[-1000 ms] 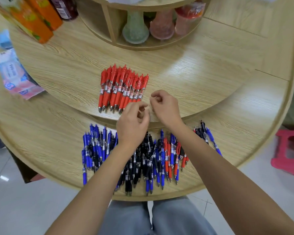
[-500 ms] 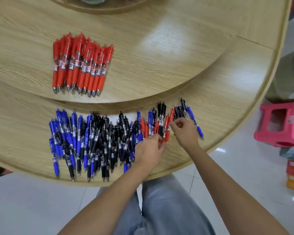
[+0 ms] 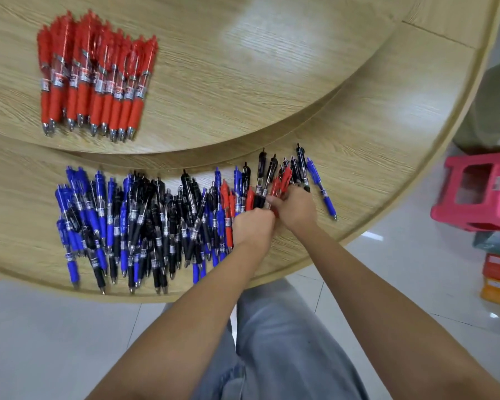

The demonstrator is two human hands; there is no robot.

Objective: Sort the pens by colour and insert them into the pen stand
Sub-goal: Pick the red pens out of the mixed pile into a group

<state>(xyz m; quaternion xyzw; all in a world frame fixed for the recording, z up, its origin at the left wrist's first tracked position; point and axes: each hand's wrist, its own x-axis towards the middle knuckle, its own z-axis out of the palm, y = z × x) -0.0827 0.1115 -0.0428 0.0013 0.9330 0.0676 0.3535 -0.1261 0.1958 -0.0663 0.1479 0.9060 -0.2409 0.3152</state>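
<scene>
Down at the surface's (image 3: pixel 358 140) near edge, work is now shifting from the sorted red row (image 3: pixel 93 79) to the mixed pile (image 3: pixel 156 220): right hand (image 3: pixel 296 207) gripping stray red pens (image 3: pixel 283 177), left hand (image 3: pixel 253 226) curling among pens, hold unclear.

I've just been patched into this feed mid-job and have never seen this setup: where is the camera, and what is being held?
There is no machine: a person works with bare hands, and the one picture comes from a camera worn on the head, looking down. The left hand and right hand meet over a mixed pile of blue and black pens on the lower tier of a wooden table. The right hand pinches red pens sticking out of that pile; the left hand's fingers curl among the pens, but what they grip is hidden. A sorted row of red pens lies on the upper tier. No pen stand is in view. A pink stool stands on the floor at right.
</scene>
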